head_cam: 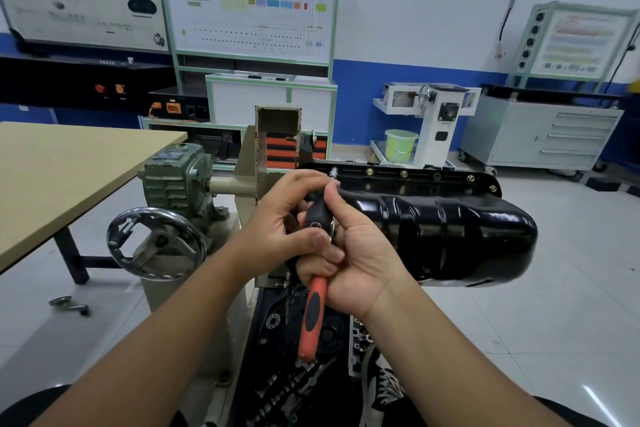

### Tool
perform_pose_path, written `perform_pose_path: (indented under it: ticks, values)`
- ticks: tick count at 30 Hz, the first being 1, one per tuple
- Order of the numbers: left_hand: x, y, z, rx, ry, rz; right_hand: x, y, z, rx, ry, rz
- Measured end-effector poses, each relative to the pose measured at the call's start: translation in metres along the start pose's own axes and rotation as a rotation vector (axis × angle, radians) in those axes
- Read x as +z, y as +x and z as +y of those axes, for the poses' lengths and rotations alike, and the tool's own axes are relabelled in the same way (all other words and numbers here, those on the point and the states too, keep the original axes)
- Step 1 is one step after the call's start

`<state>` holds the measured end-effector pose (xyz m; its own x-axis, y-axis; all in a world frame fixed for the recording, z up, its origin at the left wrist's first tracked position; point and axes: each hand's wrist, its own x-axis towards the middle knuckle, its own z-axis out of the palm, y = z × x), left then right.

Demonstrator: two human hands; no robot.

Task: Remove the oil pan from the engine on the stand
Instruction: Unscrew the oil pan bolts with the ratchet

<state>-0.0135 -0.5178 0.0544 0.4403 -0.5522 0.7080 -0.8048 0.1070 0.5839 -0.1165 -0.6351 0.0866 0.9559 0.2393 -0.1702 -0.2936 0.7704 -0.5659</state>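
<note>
Centrally, the engine (311,340) hangs on its stand (249,163), underside turned up, and the glossy black oil pan (450,232) sits on top of it, stretching from the stand's upright post toward the right. Brass-coloured bolts (403,174) line the pan's far flange, so the pan is not yet off. Left of the stand, a wooden worktop (62,177) reaches in from the left edge of the view; just off its near right corner sit a green gearbox (176,180) and a steel handwheel (156,243).

Both hands meet over the near left end of the pan. The right hand (356,253) wraps its grip round a ratchet wrench (313,305), whose orange-and-black handle points down toward the person. The left hand (287,218) pinches the black head of the wrench with thumb and fingers. A small silver extension tip (333,172) pokes up past the fingers, close to the pan's flange; whether it touches a bolt cannot be told.
</note>
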Motion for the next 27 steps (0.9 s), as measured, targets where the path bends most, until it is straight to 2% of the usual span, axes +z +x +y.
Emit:
perform_pose_path:
  ticks: [3, 9, 12, 17, 23, 27]
  values:
    - [0.004, -0.002, 0.003, 0.011, 0.032, -0.03, 0.0, 0.001, 0.001, -0.004, -0.047, 0.071]
    - [0.004, 0.001, 0.008, 0.026, 0.042, 0.037, -0.015, 0.001, 0.009, -0.024, 0.218, -0.159]
    - [0.005, 0.002, 0.009, 0.028, 0.015, 0.053, -0.014, 0.001, 0.01, -0.041, 0.191, -0.154]
    - [0.006, 0.0, 0.006, 0.01, -0.022, 0.022, -0.011, 0.002, 0.006, -0.009, 0.123, -0.053]
    - [0.008, 0.002, 0.007, -0.002, -0.008, 0.033, -0.018, 0.0, 0.01, -0.018, 0.3, -0.224]
    - [0.008, 0.002, 0.008, -0.064, -0.059, 0.035, -0.013, -0.002, 0.01, -0.04, 0.234, -0.228]
